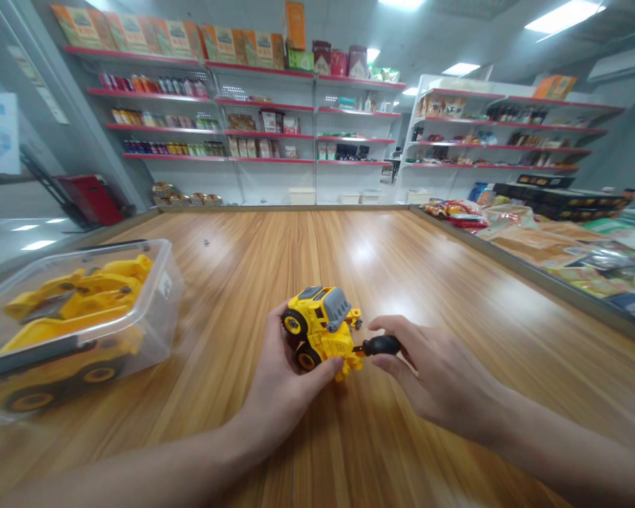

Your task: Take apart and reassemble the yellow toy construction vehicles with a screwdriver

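Observation:
My left hand (280, 384) grips a small yellow toy construction truck (322, 326) with a grey top and black wheels, holding it on the wooden table (349, 247). My right hand (434, 374) pinches a small screwdriver with a black handle (381, 346), its tip set against the truck's right side. Both hands sit near the table's middle, close to me.
A clear plastic box (79, 317) holding yellow toy vehicle parts stands at the left on the table. Packaged goods (534, 233) lie along a lower counter at the right. Red-edged shop shelves (275, 106) with products line the back wall.

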